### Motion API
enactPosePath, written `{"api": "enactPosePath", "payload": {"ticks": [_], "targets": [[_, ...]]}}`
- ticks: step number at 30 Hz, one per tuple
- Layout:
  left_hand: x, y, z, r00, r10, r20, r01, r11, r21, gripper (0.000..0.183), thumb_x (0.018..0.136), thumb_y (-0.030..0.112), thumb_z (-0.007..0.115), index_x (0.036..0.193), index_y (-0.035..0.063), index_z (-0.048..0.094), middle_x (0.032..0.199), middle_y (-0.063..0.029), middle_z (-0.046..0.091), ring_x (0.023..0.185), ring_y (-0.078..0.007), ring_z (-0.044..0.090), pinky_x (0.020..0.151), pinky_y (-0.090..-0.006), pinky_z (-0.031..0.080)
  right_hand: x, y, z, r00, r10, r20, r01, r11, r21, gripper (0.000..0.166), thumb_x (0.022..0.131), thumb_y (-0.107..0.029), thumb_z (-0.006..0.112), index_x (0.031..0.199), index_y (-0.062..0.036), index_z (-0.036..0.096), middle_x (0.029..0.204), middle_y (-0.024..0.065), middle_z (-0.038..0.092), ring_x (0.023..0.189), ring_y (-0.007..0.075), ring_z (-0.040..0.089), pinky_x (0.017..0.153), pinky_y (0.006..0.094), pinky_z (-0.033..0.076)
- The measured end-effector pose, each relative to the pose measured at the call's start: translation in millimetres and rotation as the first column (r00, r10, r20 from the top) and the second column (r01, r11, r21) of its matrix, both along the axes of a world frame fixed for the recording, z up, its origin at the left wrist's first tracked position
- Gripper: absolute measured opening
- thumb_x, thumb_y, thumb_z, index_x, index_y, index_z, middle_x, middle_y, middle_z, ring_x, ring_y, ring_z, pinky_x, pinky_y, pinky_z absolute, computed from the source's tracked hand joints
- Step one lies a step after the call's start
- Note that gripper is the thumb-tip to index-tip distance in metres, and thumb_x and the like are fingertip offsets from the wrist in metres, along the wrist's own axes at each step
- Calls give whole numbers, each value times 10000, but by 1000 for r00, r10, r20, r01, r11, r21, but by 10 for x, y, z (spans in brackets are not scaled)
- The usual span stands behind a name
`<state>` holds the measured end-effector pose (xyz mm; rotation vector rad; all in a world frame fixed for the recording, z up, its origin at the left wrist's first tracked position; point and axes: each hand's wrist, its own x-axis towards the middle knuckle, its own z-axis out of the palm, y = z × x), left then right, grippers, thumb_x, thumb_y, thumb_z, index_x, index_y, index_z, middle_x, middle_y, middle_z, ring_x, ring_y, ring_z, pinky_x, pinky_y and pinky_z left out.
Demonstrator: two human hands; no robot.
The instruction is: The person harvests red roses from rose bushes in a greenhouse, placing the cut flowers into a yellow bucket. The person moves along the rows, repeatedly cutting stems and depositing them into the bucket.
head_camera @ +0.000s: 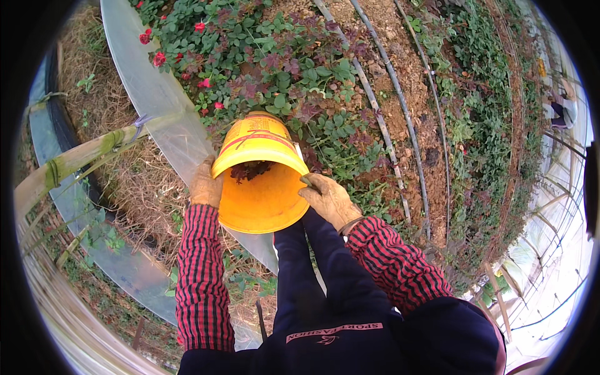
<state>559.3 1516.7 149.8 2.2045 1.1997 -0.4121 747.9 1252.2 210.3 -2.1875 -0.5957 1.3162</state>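
A yellow plastic bucket (265, 201) is tilted far over, its open mouth towards me and its base pointing away at the rose plants. Some dark reddish leafy cuttings (252, 171) lie inside, near the upper wall. My left hand (205, 183), in a tan work glove, grips the bucket's left side by the rim. On the right side of the rim, my right hand (330, 198), gloved alike, pinches the edge between thumb and fingers. Rose bushes (281, 75) with green and purplish leaves stand just beyond the bucket, several bearing red blooms.
Grey irrigation pipes (398, 93) run along bare soil to the right. A translucent plastic sheet (154, 98) edges the bed on the left, where a bamboo pole (89, 150) crosses. Dry stalks (140, 183) cover the ground there. Another person (565, 110) is at the far right.
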Motion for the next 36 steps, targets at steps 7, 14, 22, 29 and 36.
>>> {"api": "enactPosePath", "payload": {"ticks": [7, 14, 22, 29, 36], "targets": [[441, 181, 891, 985, -171, -33, 173, 984, 48, 506, 823, 210, 782, 1284, 57, 639, 1204, -166, 695, 1152, -349, 649, 986, -418, 522, 657, -1329, 97, 853, -476, -213, 346, 823, -450, 457, 914, -282, 627, 1270, 4, 623, 1205, 193, 699, 1104, 326, 671, 950, 379, 505], [453, 1222, 2587, 591, 696, 407, -601, 717, -353, 487, 815, -23, 730, 1288, -13, 616, 1182, -125, 700, 1063, -249, 693, 910, -392, 581, 792, -1728, 311, 863, -496, -101, 382, 769, -512, 679, 884, -291, 688, 1458, 19, 496, 1384, 216, 616, 1190, 320, 650, 978, 376, 518], [745, 2597, 2479, 20, 932, 363, -718, 266, -644, 453, 1013, 290, 607, 1384, 38, 549, 1377, -131, 624, 1242, -320, 601, 1064, -499, 492, 780, -1106, 369, 954, -244, -172, 204, 954, -222, 460, 870, -345, 670, 1179, -5, 648, 1217, 204, 664, 1115, 403, 640, 934, 432, 504], [1898, 4925, 797, 120, 922, 368, -651, 353, -672, 574, 1033, 432, 480, 1507, 112, 440, 1514, -89, 503, 1360, -266, 496, 1160, -509, 370, 1085, -378, 1, 778, -614, -134, 524, 752, -400, 630, 915, -337, 661, 1428, 7, 539, 1366, 215, 631, 1270, 346, 604, 1074, 373, 461], [3073, 5315, -838, -141, 979, -150, -546, -203, -812, 664, 968, 369, 689, 1526, 145, 409, 1517, -98, 488, 1393, -292, 471, 1114, -526, 439, 1331, 809, -1009, 736, -676, -36, 583, 661, -473, 599, 925, -387, 663, 1343, 38, 598, 1299, 187, 667, 1158, 257, 657, 972, 348, 501]]}}
